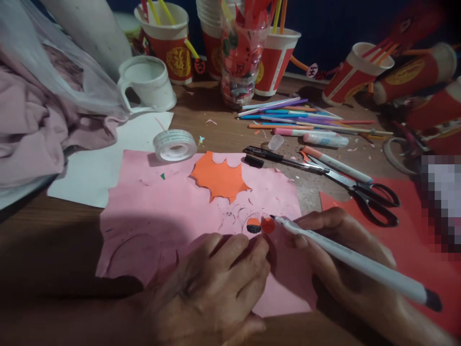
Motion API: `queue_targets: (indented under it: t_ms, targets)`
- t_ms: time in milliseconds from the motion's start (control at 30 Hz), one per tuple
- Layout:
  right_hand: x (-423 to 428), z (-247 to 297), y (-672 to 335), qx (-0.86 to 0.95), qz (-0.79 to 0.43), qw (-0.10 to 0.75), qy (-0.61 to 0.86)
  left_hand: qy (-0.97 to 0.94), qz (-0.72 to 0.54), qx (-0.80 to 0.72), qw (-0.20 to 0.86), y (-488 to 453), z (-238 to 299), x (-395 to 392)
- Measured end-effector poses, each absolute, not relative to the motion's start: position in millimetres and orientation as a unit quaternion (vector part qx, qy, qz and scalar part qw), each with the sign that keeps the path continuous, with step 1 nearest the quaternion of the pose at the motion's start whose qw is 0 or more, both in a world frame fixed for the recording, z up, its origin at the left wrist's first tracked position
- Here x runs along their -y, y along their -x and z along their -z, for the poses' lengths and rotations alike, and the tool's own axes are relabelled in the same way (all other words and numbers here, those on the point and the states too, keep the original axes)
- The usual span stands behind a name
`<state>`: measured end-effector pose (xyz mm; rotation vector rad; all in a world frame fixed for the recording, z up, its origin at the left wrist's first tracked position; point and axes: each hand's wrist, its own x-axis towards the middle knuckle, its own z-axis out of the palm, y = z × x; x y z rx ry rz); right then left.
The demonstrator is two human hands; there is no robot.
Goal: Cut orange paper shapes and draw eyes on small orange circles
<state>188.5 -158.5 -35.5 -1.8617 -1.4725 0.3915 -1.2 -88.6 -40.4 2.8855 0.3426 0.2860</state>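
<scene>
A sheet of pink paper [144, 202] with an uneven edge lies on the table. My left hand [219, 278] rests palm down on its lower part, fingers laid out close together. Just beyond those fingertips are a small half-orange, half-black round shape [253, 226] and an orange-red circle [267, 225], with thin lash-like lines above. My right hand [334, 245] grips a white marker [353, 263] with a dark tip, which is at or just above the orange-red circle. Farther up the pink sheet lies a spiky orange paper cutout [220, 177].
A clear tape roll [175, 145] sits at the sheet's far edge. Scissors [370, 197], a black pen [284, 159] and red paper [406, 240] lie to the right. Behind stand a white mug [147, 84], a clear plastic cup [239, 62] and several red paper cups [165, 45].
</scene>
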Motion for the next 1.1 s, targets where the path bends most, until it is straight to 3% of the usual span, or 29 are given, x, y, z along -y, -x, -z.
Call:
queue_targets:
  t_ms: [1100]
  targets:
    - [151.0, 27.8, -185.8, 0.598, -0.196, 0.303, 0.716, -0.985, -0.076, -0.119, 0.097, 1.5, 39.6, 89.6]
